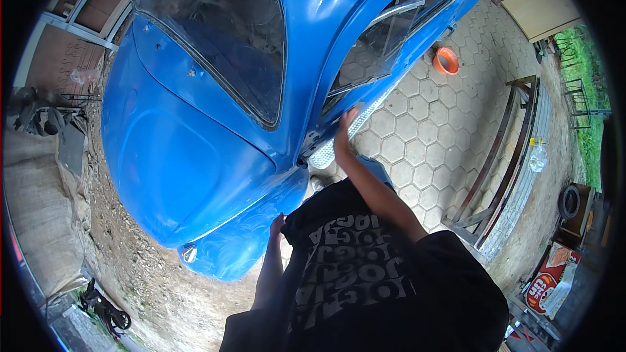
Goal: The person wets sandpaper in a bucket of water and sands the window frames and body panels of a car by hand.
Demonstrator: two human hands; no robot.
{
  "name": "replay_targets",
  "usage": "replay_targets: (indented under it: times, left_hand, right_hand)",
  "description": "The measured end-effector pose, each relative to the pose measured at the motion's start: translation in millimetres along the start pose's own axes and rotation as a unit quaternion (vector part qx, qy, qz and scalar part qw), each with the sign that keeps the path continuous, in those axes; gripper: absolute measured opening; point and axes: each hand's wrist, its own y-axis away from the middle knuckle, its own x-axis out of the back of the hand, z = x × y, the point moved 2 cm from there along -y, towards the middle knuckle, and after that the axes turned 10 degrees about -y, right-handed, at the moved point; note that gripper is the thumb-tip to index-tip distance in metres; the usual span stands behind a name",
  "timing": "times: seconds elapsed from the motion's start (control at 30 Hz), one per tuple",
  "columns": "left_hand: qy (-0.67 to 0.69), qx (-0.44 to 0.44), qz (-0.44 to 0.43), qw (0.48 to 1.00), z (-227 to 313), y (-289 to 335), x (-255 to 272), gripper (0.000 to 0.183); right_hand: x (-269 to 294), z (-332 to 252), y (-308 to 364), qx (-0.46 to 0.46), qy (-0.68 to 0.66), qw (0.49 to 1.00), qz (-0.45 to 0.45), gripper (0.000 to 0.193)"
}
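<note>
A blue car (pixel 176 150) with a rounded hood fills the upper left and middle. My right arm reaches forward to its open-edged side, below the side window (pixel 372 58). There my right hand (pixel 345 133) rests against the blue side panel, fingers stretched toward it and seen mostly edge-on. A small brownish patch shows beside the fingertips; what it is I cannot make out. My left hand (pixel 278 227) is low, close to the blue front fender (pixel 241 241) and beside the hem of my black shirt (pixel 352 254). Its fingers are mostly hidden.
Hexagonal paving (pixel 417 124) lies right of the car, with an orange bucket (pixel 446 60) on it. A long frame of metal bars (pixel 499 156) stands farther right. Bare dirt (pixel 156 287) runs along the left, beside a grey cover (pixel 39 202). A tyre (pixel 569 201) leans at the right.
</note>
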Motion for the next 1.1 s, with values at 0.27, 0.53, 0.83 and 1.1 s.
replay_targets:
  times: [0.27, 0.53, 0.83, 1.1]
  left_hand:
    - [-0.076, -0.053, -0.001, 0.996, 74.1, 25.5, -4.8, 0.052]
    - [-0.026, -0.033, 0.0, 0.999, 94.4, 47.0, -12.1, 0.053]
    - [-0.064, -0.151, 0.071, 0.984, -18.3, -3.5, -18.4, 0.052]
    - [-0.05, -0.032, 0.032, 0.998, 86.2, 56.5, -10.9, 0.054]
  right_hand:
    - [13.5, -5.0, -11.2, -0.217, -0.281, 0.933, -0.054, 0.072]
    - [-1.8, -55.5, 14.5, -0.376, -0.339, 0.863, 0.002, 0.082]
    - [-18.1, -55.3, 23.9, -0.368, -0.321, 0.871, -0.051, 0.086]
    - [-1.9, -58.7, 20.7, -0.355, -0.313, 0.88, -0.034, 0.09]
